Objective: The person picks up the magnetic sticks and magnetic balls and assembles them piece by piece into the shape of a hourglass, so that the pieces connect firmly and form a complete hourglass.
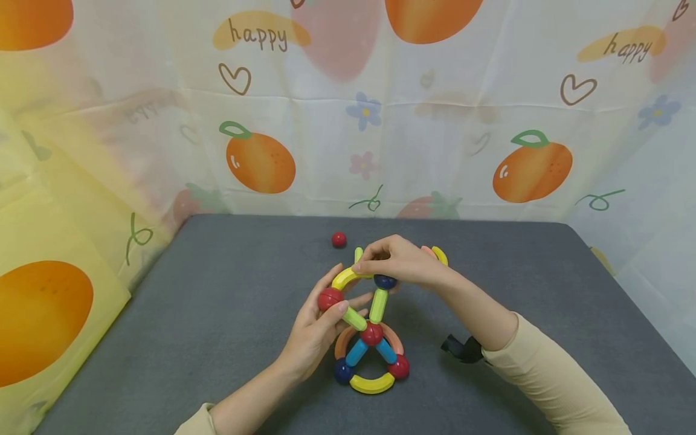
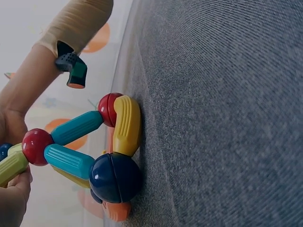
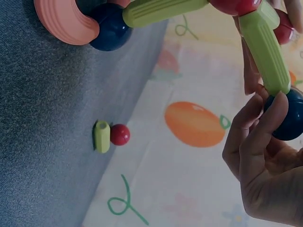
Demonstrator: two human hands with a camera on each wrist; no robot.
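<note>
A ball-and-stick toy build stands on the dark table, its red middle ball (image 1: pixel 372 333) joined to blue sticks (image 2: pixel 71 161) below and light-green sticks (image 1: pixel 379 306) above. My left hand (image 1: pixel 312 332) grips a red ball (image 1: pixel 330 299) at its upper left, thumb against the ball. My right hand (image 1: pixel 402 261) pinches a yellow curved stick (image 1: pixel 344 278) from above with thumb and forefinger. Other right fingers (image 3: pixel 251 146) curl against a navy ball (image 3: pixel 289 118) atop a green stick. At the base are another navy ball (image 2: pixel 116 177), a red ball (image 2: pixel 109 109) and a yellow curved stick (image 2: pixel 127 125).
Farther back, a loose red ball (image 1: pixel 339 240) lies near a light-green stick (image 1: pixel 358 254). Behind my right hand show pink and yellow curved pieces (image 1: pixel 440 255), partly hidden. A fruit-print cloth (image 1: pixel 326 151) hangs at the table's far edge.
</note>
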